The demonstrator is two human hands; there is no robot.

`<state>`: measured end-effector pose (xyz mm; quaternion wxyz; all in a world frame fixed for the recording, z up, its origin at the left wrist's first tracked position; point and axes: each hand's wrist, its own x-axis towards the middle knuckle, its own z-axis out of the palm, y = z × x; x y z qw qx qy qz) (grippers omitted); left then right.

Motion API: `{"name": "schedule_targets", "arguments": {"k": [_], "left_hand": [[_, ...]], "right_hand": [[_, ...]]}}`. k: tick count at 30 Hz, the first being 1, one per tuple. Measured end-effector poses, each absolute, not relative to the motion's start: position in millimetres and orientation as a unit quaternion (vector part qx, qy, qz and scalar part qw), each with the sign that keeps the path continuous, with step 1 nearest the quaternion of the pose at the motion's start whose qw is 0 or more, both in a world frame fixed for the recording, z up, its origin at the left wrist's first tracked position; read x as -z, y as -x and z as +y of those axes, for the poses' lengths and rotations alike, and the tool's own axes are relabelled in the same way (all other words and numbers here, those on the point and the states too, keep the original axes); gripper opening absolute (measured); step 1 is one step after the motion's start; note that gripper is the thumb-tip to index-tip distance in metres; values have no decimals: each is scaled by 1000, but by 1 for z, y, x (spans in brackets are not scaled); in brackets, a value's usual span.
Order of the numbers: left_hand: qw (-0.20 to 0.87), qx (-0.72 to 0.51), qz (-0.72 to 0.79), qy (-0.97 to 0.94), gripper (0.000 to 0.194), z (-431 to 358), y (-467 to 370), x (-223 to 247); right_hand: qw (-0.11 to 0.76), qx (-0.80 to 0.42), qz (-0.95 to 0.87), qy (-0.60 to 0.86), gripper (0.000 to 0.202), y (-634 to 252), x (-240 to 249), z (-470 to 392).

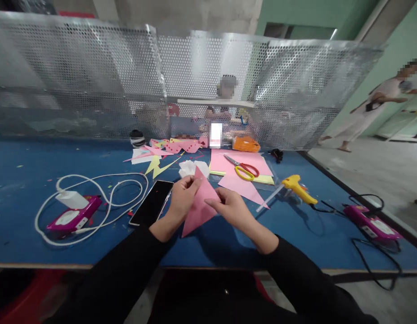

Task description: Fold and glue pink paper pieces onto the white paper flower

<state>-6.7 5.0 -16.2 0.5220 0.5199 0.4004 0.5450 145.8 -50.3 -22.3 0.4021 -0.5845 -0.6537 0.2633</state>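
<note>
A pink paper triangle (203, 208) is held above the blue table between my two hands. My left hand (184, 198) pinches its upper left edge, near the top point. On the right side, my right hand (231, 206) grips the paper's corner between thumb and fingers. Crumpled white tissue (191, 168) lies just behind the paper. Scissors (244, 169) with red and yellow handles rest on pink sheets (262, 164), and a cut pink piece (244, 185) lies in front of them. A dark phone (153, 202) is beside my left hand.
On the blue table (19, 180), a white cable (110, 198) loops around a purple power strip (90, 210). A yellow glue gun (301, 189) and another purple strip (373, 222) are right. Paper scraps (157, 167) lie behind the phone. A perforated metal screen (110, 67) borders the back; people stand beyond.
</note>
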Motion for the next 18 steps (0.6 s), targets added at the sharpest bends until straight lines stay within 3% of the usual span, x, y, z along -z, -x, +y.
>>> {"name": "schedule_targets", "arguments": {"k": [10, 18], "left_hand": [[560, -421, 401, -590, 41, -3, 3, 13], [526, -411, 432, -606, 31, -1, 6, 16]], "right_hand": [[511, -256, -579, 581, 29, -171, 32, -42], [533, -294, -562, 559, 22, -174, 33, -40]]}}
